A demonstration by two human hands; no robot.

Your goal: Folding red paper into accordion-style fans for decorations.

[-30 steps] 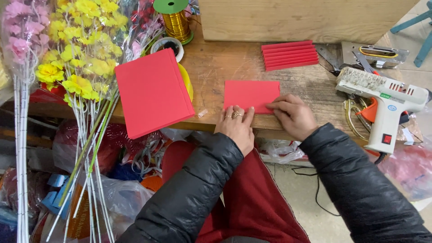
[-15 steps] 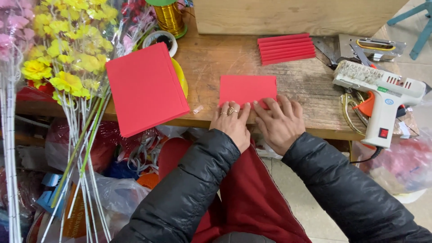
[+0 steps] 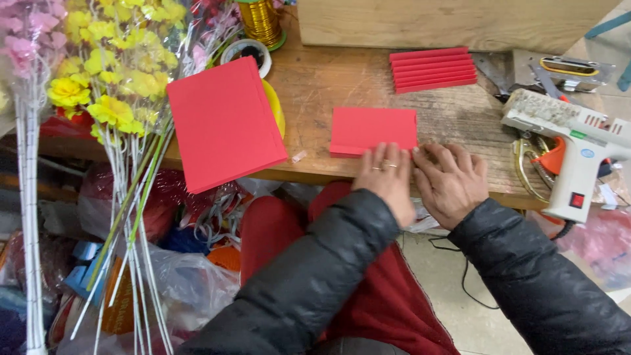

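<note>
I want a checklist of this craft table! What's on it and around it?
Surface: worn wooden table.
Job's things: red paper sheet, folded; paper stack overhanging the table edge; pleated red strip.
Clutter: glue gun, gold wire spool, tape roll.
Hands: left hand and right hand pressing the sheet's near edge.
Cables: black cord on the floor.
Surroundings: fake yellow flowers, plastic bags.

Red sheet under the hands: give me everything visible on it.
The red sheet is a small rectangle of what looks like plain matte paper, with a thin doubled edge along its near side, so it seems folded. It lies flat on the worn wooden bench, near the front edge. The left hand and right hand press fingertips on its near edge.
</note>
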